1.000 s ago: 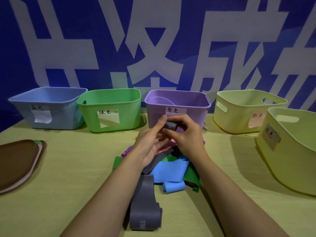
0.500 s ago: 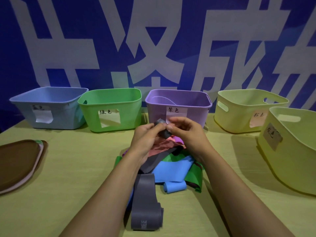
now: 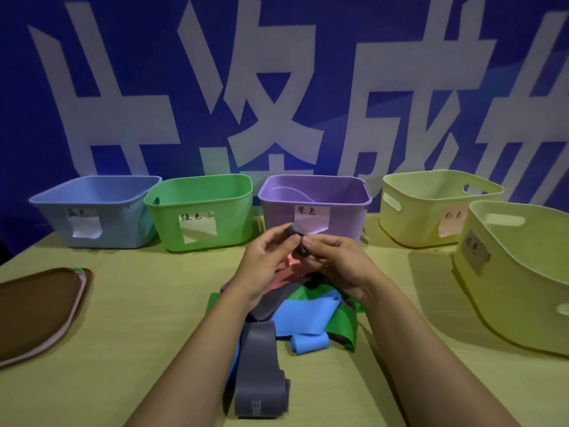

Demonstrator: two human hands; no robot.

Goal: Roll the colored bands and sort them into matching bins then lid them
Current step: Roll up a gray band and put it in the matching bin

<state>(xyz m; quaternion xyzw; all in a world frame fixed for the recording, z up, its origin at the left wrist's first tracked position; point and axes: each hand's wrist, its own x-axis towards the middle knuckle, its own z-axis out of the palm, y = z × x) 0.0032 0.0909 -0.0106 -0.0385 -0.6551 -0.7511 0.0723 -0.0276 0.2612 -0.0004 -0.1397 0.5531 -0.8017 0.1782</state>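
Note:
Both hands are raised over a pile of bands in front of the purple bin (image 3: pixel 314 195). My left hand (image 3: pixel 266 263) and my right hand (image 3: pixel 335 263) pinch a small grey roll (image 3: pixel 295 238) between their fingertips. The grey band (image 3: pixel 258 374) hangs from that roll down to the table and lies folded near me. Under the hands lie a pink band (image 3: pixel 286 277), a blue band (image 3: pixel 304 315) with a rolled end (image 3: pixel 309 343), and a green band (image 3: pixel 343 325).
A row of bins stands at the back: blue (image 3: pixel 95 208), green (image 3: pixel 200 208), purple, and two pale yellow ones (image 3: pixel 437 208) (image 3: pixel 520 272), each labelled. A stack of brown lids (image 3: pixel 37 306) lies at the left on the yellow-green table (image 3: pixel 138 318).
The hands have kept turning the grey roll at the fingertips; the left thumb shifted off it and the pink band underneath has come into view.

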